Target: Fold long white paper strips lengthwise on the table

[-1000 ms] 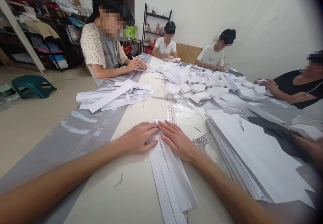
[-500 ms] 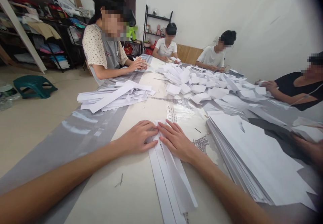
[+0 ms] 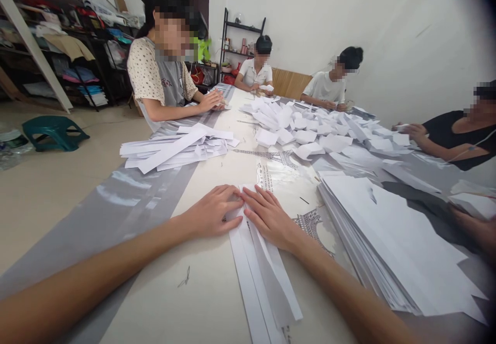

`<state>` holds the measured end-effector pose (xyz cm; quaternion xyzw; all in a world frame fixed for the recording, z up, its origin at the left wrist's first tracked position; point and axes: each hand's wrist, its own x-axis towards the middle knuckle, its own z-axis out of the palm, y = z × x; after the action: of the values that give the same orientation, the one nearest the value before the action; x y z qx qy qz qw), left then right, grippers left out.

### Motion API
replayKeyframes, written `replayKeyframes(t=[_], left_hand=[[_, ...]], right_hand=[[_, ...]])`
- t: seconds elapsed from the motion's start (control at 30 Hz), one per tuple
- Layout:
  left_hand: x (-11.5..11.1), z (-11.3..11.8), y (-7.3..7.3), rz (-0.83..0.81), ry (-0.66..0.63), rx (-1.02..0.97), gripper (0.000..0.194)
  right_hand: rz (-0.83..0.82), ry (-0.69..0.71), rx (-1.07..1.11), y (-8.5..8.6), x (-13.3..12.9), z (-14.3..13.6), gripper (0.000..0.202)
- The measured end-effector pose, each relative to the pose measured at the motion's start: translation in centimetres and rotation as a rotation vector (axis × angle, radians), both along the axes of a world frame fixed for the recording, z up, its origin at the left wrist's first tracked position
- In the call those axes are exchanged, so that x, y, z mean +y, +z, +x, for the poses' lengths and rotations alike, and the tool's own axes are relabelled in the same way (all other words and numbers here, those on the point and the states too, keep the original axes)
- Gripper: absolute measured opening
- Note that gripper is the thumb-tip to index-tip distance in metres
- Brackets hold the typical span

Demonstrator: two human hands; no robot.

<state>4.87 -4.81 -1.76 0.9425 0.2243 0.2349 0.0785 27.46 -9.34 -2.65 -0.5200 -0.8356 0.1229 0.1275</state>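
Note:
A long white paper [image 3: 253,277] with lengthwise folds lies on the table in front of me, its right flap raised towards the near end. On its far left edge rests my left hand [image 3: 217,212], thumb and fingers apart. My right hand [image 3: 269,215] lies over the far right part, fingers spread flat and pressing the paper. The fingertips of both hands nearly meet at the far end. Neither hand is wrapped round anything.
Folded paper strips [image 3: 178,147] lie at left, a stack of large white sheets [image 3: 391,240] at right. Many small folded papers [image 3: 306,127] cover the far table [image 3: 163,261]. Several people sit around it. A green stool [image 3: 56,132] stands on the floor.
My hands have hardly moved on the folded paper. The hands of the person at the left have drawn closer together, and the pale piece there has lowered.

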Motion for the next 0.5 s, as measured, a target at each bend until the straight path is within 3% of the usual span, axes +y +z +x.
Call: replayKeyframes(t=[0.27, 0.5], left_hand=[[-0.08, 0.06, 0.07, -0.001, 0.002, -0.01, 0.023], [-0.14, 0.34, -0.33, 0.096, -0.001, 0.02, 0.025]], right_hand=[[0.044, -0.021, -0.02, -0.16, -0.07, -0.32, 0.057], [0.034, -0.024, -0.017, -0.04, -0.08, -0.34, 0.057]])
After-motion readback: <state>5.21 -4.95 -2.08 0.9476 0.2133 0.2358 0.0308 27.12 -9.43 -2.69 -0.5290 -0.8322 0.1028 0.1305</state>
